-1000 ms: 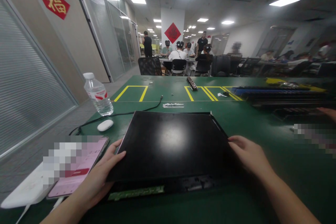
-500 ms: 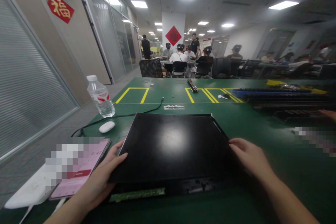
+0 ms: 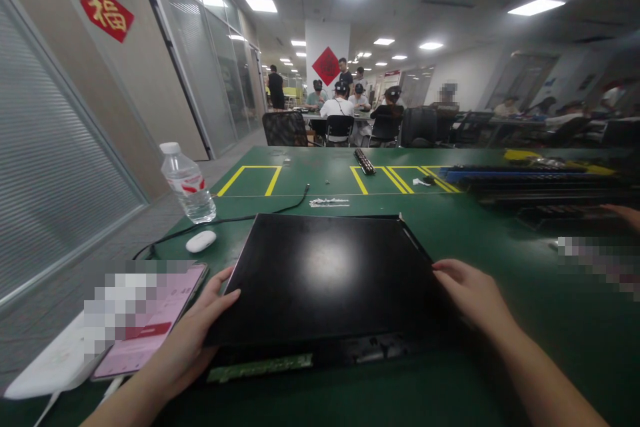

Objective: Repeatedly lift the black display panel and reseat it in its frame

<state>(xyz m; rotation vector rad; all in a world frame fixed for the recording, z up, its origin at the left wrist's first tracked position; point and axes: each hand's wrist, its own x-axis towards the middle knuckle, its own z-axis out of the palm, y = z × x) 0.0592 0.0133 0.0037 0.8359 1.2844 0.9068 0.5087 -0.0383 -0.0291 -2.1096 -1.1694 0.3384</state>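
A black screen panel [image 3: 320, 273] with a glossy light reflection lies before me over the green table. Along its near edge shows a strip of green circuit board [image 3: 260, 368], with dark frame parts beside it. My left hand [image 3: 207, 320] grips the panel's left edge, thumb on top and fingers partly hidden under it. On the opposite side, my right hand [image 3: 473, 293] holds the right edge, its fingertips curled at the rim and partly out of sight. At the far right corner the panel shows a thin raised metal edge.
To the left are a water bottle [image 3: 188, 183], a white oval case [image 3: 201, 241], a phone [image 3: 150, 330], a white block with cables, and a black cable [image 3: 240, 219]. A blurred stack of dark parts [image 3: 530, 183] lies at right, near another person's hand [image 3: 623, 217].
The view has shifted slightly, so everything sits a little further left. Both hands keep their hold on the screen panel, which has barely moved.
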